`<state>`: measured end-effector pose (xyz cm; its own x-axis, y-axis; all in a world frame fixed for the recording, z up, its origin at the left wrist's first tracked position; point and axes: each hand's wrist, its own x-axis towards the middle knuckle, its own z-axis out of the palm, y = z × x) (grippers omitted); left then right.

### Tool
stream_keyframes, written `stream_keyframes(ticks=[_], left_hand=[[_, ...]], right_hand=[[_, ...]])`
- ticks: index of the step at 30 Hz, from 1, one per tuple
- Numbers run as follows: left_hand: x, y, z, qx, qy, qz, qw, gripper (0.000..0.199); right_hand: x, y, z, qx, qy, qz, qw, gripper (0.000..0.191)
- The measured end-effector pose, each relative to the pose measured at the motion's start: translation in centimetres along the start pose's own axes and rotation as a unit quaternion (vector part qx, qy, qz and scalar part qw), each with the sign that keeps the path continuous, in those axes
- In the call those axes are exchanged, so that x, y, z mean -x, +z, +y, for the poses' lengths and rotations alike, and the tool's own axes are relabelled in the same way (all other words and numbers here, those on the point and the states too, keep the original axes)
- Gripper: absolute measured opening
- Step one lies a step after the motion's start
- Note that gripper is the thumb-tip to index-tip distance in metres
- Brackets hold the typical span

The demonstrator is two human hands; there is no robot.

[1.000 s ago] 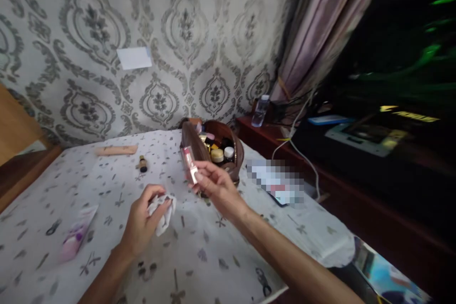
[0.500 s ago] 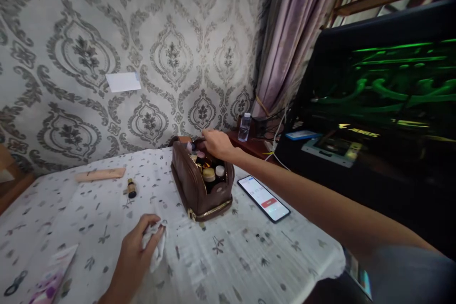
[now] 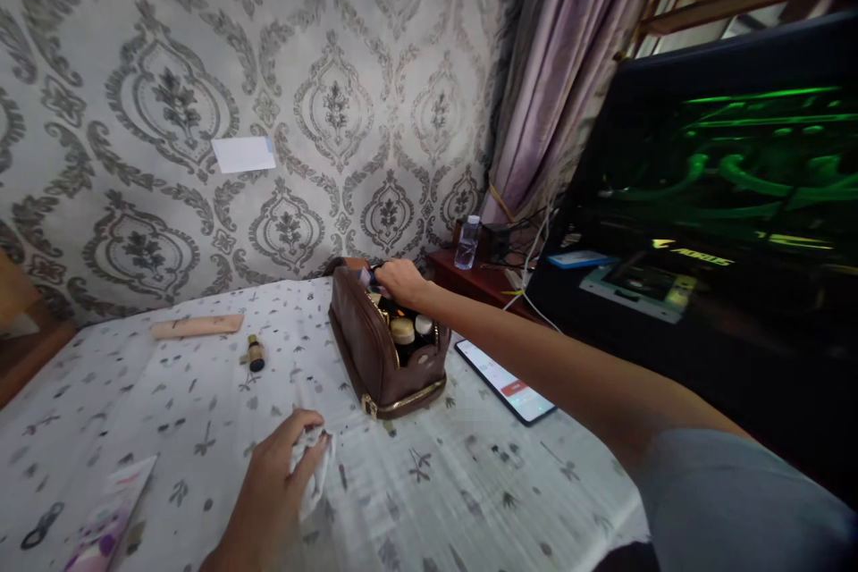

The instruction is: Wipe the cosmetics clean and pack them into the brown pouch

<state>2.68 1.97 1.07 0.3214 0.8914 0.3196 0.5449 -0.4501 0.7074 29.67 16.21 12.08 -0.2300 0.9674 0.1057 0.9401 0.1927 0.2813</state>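
Pink lipstick, showing in right hand (image 3: 402, 283) one second ago, now out of sight; hand now at 12 o'clock end of brown bag (image 3: 362, 335), so handling centres on bag opening. Bag upright, unzipped. Right arm outstretched, palm down, fingers curled; grip cannot be told. Left hand (image 3: 273, 466), toward bag's 7 o'clock, pinches crumpled tissue (image 3: 324, 467).
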Motion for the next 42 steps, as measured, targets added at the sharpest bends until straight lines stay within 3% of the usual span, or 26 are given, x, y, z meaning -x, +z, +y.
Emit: stream_keyframes(ticks=[9,18,28,33,38,40,42], left_hand=[[0.1,0.4,-0.4,-0.001,0.016,-0.006,1.0,0.023],[0.2,0.4,-0.6,-0.004,0.019,-0.043,0.999,0.021],[0.4,0.5,-0.7,-0.017,0.049,-0.088,0.995,0.023],[0.4,0.4,-0.8,-0.028,0.06,-0.102,0.993,0.024],[0.3,0.1,-0.9,-0.035,0.07,-0.09,0.993,0.019],[0.1,0.0,-1.1,-0.044,0.067,-0.084,0.993,0.018],[0.0,-0.1,-1.4,-0.072,0.052,-0.075,0.993,0.017]], right_hand=[[0.1,-0.9,0.7,-0.009,0.018,-0.027,0.999,0.029],[-0.6,0.1,1.2,-0.04,0.016,-0.068,0.997,0.034],[-3.8,0.0,0.1,-0.07,0.065,-0.218,0.971,0.035],[-4.3,0.1,-0.2,-0.072,0.076,-0.254,0.961,0.036],[-3.9,-1.2,0.3,-0.077,0.069,-0.228,0.968,0.025],[-3.5,-2.7,0.3,-0.075,0.068,-0.174,0.979,0.018],[-2.8,-4.4,-0.6,-0.069,0.069,-0.088,0.991,0.025]])
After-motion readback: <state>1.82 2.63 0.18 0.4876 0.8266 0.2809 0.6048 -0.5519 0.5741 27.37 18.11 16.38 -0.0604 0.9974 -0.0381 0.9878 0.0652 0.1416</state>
